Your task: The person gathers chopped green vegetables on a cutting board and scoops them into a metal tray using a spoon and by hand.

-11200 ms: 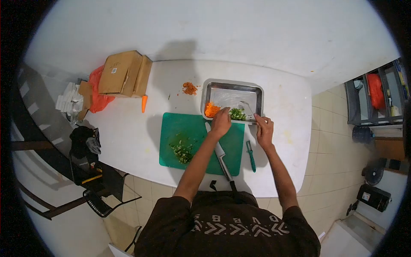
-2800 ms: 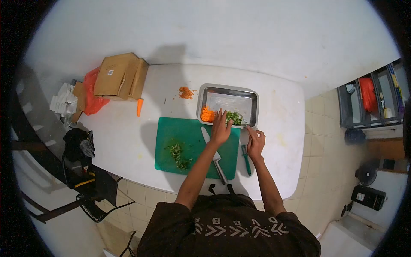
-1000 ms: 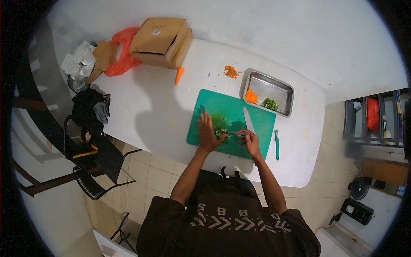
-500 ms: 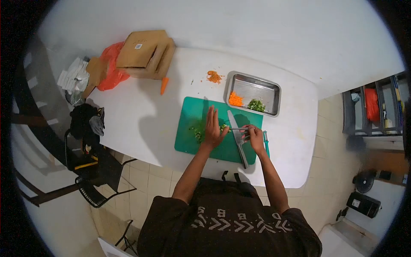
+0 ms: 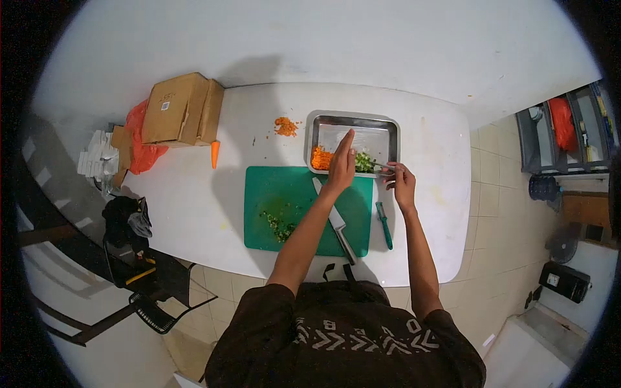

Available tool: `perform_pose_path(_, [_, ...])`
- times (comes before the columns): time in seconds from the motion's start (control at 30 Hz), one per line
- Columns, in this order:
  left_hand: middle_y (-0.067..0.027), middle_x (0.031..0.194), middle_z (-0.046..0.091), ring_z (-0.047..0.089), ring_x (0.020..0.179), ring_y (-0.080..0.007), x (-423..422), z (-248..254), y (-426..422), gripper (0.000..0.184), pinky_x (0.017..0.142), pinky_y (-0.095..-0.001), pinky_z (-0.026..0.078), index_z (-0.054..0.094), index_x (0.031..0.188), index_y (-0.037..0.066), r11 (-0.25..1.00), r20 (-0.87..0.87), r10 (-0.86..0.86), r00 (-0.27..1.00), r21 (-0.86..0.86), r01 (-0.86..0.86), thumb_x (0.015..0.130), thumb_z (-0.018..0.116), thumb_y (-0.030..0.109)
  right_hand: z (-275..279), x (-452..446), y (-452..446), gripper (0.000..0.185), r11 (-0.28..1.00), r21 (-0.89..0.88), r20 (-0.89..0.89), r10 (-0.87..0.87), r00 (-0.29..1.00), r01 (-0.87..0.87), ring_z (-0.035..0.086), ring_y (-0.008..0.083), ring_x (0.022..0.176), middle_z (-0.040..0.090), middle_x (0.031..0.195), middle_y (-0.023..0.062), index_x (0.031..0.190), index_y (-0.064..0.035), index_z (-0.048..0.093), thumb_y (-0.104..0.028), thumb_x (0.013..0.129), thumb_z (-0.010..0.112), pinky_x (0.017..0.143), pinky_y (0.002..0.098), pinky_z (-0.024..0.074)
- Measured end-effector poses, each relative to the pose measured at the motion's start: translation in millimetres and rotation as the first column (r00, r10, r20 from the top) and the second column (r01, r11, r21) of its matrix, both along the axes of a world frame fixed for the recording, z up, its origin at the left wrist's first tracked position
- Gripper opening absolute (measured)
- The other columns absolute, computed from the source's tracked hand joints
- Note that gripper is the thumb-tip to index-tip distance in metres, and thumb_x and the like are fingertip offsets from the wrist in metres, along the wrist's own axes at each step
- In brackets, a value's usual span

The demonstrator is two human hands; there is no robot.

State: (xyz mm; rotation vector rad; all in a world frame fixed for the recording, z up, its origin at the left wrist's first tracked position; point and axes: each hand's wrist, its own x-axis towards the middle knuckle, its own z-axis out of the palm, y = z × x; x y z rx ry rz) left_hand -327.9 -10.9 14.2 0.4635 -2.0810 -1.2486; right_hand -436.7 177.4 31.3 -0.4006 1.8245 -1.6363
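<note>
Over the near side of the metal tray [image 5: 399, 132], my left hand [image 5: 341, 167] is held edge-on with fingers stretched out, beside the chopped green vegetable [image 5: 365, 161]. My right hand [image 5: 403, 184] grips a thin metal utensil [image 5: 383, 166] at the tray's near right corner; its tip reaches the green pieces, and its exact kind is unclear. Chopped carrot [image 5: 321, 158] lies in the tray, left of my left hand. Below, on the green cutting board [image 5: 259, 194], are a knife [image 5: 337, 223] and more chopped green pieces [image 5: 279, 229], partly covered by my left forearm.
A green-handled peeler [image 5: 384, 226] lies right of the board. Orange peelings [image 5: 285, 127] sit left of the tray. A whole carrot [image 5: 215, 155] is beside a cardboard box [image 5: 174, 110] and a red plastic bag [image 5: 136, 139]. A chair [image 5: 171, 284] stands at the left.
Both hands have moved from the board up to the tray, the right still holding the utensil. Green pieces by the left hand have left the board, and the tray's green pile looks larger. The view has shifted.
</note>
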Motion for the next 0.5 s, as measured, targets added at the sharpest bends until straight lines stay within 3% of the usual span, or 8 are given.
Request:
perform_pose_path(0.1, [-0.0209, 0.16, 0.038, 0.038, 0.147, -0.0379, -9, -10, -1, 0.051, 0.119, -0.0461, 0.034, 0.035, 0.158, 0.006, 0.999, 0.045, -0.006, 0.999, 0.036, 0.004, 0.109, 0.039, 0.021, -7, 11, -4, 0.034, 0.998, 0.054, -0.105, -0.023, 0.994, 0.029, 0.067, 0.0162, 0.075, 0.075, 0.105, 0.01, 0.121, -0.0001, 0.066, -0.024, 0.11, 0.045, 0.062, 0.0295, 0.0544])
perform_pose_path(0.17, [-0.0208, 0.16, 0.038, 0.037, 0.147, -0.0377, -11, -16, 0, 0.052, 0.12, -0.0458, 0.033, 0.035, 0.158, 0.007, 0.997, 0.08, -0.017, 0.997, 0.071, 0.011, 0.109, 0.039, 0.023, -15, 25, 1, 0.035, 0.995, 0.095, -0.52, 0.045, 0.853, 0.005, 0.068, 0.0205, 0.079, 0.073, 0.108, 0.0134, 0.122, 0.0016, 0.065, -0.021, 0.11, 0.041, 0.072, 0.035, 0.0564])
perform_pose_path(0.2, [-0.0206, 0.161, 0.037, 0.036, 0.148, -0.0376, -9, -21, 0, 0.054, 0.12, -0.0454, 0.032, 0.033, 0.159, 0.008, 0.993, 0.097, -0.057, 0.994, 0.113, 0.046, 0.109, 0.041, 0.026, -23, 29, 8, 0.03, 0.987, 0.159, -0.577, 0.116, 0.808, -0.028, 0.069, 0.0266, 0.085, 0.073, 0.111, 0.0148, 0.125, -0.0009, 0.065, -0.01, 0.107, 0.044, 0.081, 0.0385, 0.0561])
perform_pose_path(0.23, [-0.0203, 0.161, 0.036, 0.035, 0.149, -0.0374, -9, -25, 2, 0.056, 0.121, -0.045, 0.031, 0.032, 0.16, 0.009, 0.985, 0.11, -0.096, 0.989, 0.153, 0.078, 0.109, 0.042, 0.03, -33, 30, 14, 0.03, 0.986, 0.162, -0.57, 0.114, 0.814, -0.024, 0.069, 0.0266, 0.085, 0.073, 0.111, 0.0148, 0.125, -0.0009, 0.065, -0.01, 0.107, 0.044, 0.081, 0.0385, 0.0561])
perform_pose_path(0.3, [-0.0203, 0.161, 0.035, 0.034, 0.149, -0.0375, -8, -31, 5, 0.059, 0.121, -0.0449, 0.03, 0.03, 0.16, 0.009, 0.976, 0.122, -0.143, 0.982, 0.182, 0.119, 0.109, 0.042, 0.035, -46, 34, 18, 0.036, 0.993, 0.098, -0.806, 0.116, 0.58, -0.062, 0.068, 0.0304, 0.092, 0.072, 0.116, 0.0158, 0.129, -0.0042, 0.066, 0.004, 0.097, 0.051, 0.082, 0.039, 0.0559])
perform_pose_path(0.33, [-0.0204, 0.162, 0.035, 0.034, 0.149, -0.0376, -8, -34, 5, 0.062, 0.122, -0.0447, 0.029, 0.029, 0.161, 0.01, 0.966, 0.126, -0.184, 0.975, 0.209, 0.155, 0.109, 0.043, 0.041, -47, 39, 23, 0.047, 0.988, 0.147, -0.777, 0.14, 0.613, -0.04, 0.066, 0.0314, 0.097, 0.072, 0.119, 0.0143, 0.129, -0.0066, 0.067, 0.012, 0.088, 0.054, 0.082, 0.0392, 0.0557])
perform_pose_path(0.43, [-0.021, 0.162, 0.034, 0.033, 0.15, -0.0381, -4, -30, 9, 0.071, 0.122, -0.045, 0.027, 0.027, 0.161, 0.01, 0.949, 0.165, -0.208, 0.964, 0.275, 0.157, 0.107, 0.041, 0.052, -54, 43, 31, 0.044, 0.98, 0.201, -0.721, 0.159, 0.675, -0.017, 0.063, 0.0343, 0.106, 0.07, 0.128, 0.0116, 0.127, -0.0102, 0.069, 0.005, 0.088, 0.056, 0.092, 0.0422, 0.054])
perform_pose_path(0.5, [-0.0212, 0.162, 0.034, 0.032, 0.15, -0.0382, -5, -28, 9, 0.073, 0.123, -0.0453, 0.026, 0.027, 0.161, 0.01, 0.947, 0.178, -0.219, 0.959, 0.276, 0.165, 0.106, 0.04, 0.055, -56, 43, 33, 0.044, 0.985, 0.172, -0.748, 0.136, 0.65, -0.008, 0.062, 0.0345, 0.104, 0.07, 0.127, 0.0109, 0.127, -0.0102, 0.069, 0.005, 0.087, 0.057, 0.091, 0.0422, 0.054])
